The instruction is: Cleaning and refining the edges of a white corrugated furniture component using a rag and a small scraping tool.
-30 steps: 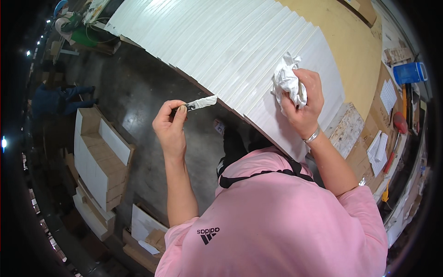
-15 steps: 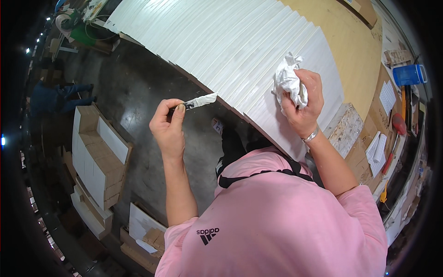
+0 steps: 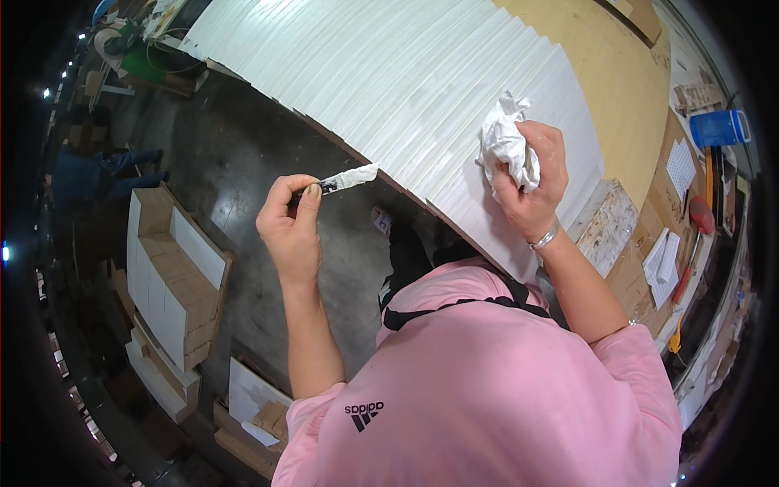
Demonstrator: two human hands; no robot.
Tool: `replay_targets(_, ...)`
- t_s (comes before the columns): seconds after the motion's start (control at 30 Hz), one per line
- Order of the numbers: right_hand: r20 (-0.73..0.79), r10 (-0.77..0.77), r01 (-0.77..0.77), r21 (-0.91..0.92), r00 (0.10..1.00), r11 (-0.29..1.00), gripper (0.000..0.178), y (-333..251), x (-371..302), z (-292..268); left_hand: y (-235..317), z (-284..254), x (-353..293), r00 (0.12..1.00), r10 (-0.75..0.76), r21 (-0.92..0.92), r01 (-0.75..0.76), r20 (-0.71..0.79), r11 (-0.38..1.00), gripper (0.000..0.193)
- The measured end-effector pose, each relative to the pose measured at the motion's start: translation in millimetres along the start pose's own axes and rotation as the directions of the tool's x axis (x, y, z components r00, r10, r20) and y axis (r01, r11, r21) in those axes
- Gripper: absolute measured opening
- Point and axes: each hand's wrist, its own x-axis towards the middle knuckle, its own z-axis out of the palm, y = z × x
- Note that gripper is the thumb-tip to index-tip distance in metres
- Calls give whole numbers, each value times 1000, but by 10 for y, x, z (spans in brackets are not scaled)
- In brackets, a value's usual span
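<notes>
Workshop floor (image 3: 251, 154) beneath, white boards (image 3: 389, 89) fanned alongside

Left hand (image 3: 292, 231) pinches a white-smeared scraper (image 3: 350, 178) near their edge; right hand (image 3: 544, 188) clutches crumpled cloth (image 3: 505, 140) over them. Probably fill-and-wipe work; next calls for steady blade control.
</notes>
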Motion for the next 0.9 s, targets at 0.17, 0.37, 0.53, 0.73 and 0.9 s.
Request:
replay_targets(0.17,-1,-5,5,-1,1000,1000,55,2,-3,-1,10,-14,-16,1000,-3,-12,3,-17,1000,5)
replay_targets(0.37,-2,-18,18,-8,1000,1000,55,11,3,-7,18,-9,-22,999,-22,13,23,-45,1000,5)
replay_targets(0.53,-2,-7,7,7,1000,1000,54,10,20,12,16,-33,-12,998,4,17,-3,-63,1000,6)
replay_targets(0.73,62,-51,51,-9,997,999,50,-273,410,132,15,-248,-3,975,-22,-198,-23,-220,980,6)
replay_targets(0.9,549,-216,71,273,807,959,39,-1089,193,642,-35,-584,-2,920,-66,-288,-53,-387,956,8)
